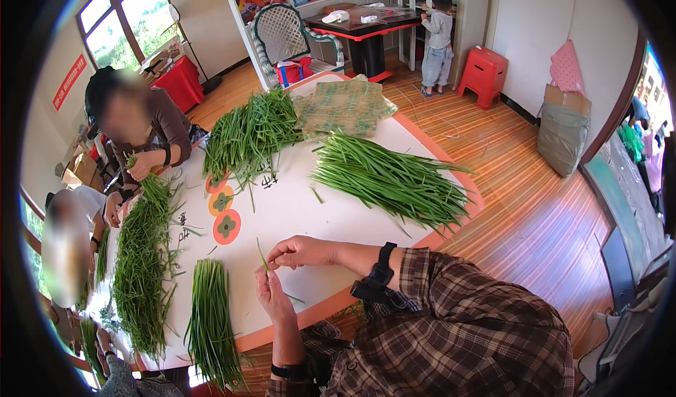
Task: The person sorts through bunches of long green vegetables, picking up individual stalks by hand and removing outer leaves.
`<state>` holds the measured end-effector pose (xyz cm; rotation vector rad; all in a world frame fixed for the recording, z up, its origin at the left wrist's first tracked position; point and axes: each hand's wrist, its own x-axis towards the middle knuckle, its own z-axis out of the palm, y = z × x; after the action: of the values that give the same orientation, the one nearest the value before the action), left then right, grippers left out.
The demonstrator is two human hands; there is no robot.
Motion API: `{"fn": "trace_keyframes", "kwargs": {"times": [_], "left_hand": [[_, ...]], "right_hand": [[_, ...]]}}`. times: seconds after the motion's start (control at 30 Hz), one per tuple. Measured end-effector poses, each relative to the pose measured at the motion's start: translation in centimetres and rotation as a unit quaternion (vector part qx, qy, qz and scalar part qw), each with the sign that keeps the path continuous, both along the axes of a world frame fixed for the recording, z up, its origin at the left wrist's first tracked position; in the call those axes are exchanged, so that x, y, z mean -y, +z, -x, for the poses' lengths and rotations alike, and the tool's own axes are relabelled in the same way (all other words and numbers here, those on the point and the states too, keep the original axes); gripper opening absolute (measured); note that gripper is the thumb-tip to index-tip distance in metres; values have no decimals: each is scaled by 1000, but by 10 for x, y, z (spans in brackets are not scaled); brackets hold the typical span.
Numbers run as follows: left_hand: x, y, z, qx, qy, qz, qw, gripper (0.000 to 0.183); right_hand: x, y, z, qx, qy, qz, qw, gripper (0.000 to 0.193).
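My left hand point(274, 297) and my right hand point(301, 252) meet over the near edge of the table point(303, 214). Both are closed, with fingertips pinching a thin green chive stalk point(262, 252) whose tip sticks up between them. A short green piece lies by my left wrist. To the left of my hands, a neat bundle of chives point(211, 319) reaches past the table's near edge. Farther left stretches a long, tangled heap of chives point(141, 263). A big fanned bundle of chives point(391, 178) lies at the right, white ends pointing left.
Another chive pile point(252, 126) and a flattened woven sack point(345, 108) lie on the far side. Across the table a person point(151, 115) grips chives; others sit at the left. Behind are a wicker chair point(285, 41), a child point(438, 41) and a red stool point(483, 76).
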<state>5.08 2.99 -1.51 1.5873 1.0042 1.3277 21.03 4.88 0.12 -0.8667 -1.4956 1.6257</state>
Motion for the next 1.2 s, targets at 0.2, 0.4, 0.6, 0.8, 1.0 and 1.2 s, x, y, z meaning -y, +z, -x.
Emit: {"fn": "trace_keyframes", "kwargs": {"times": [0.2, 0.4, 0.6, 0.8, 1.0, 1.2], "left_hand": [[12, 14, -6, 52, -23, 2, 998, 30], [8, 15, 0, 108, -11, 68, 992, 33], [9, 15, 1, 131, 9, 103, 986, 37], [18, 27, -22, 217, -23, 117, 969, 33], [2, 34, 9, 307, -22, 117, 944, 26], [-18, 66, 66, 374, 52, 8, 926, 23]], "right_hand": [[8, 3, 14, -76, 59, -1, 995, 66], [5, -4, 15, -86, 80, 45, 992, 67], [14, 8, 23, -30, 19, -46, 998, 58], [8, -12, 19, -80, 32, -35, 996, 38], [7, -13, 23, -111, 114, 51, 986, 20], [7, -9, 16, 26, 1, 65, 998, 19]]}}
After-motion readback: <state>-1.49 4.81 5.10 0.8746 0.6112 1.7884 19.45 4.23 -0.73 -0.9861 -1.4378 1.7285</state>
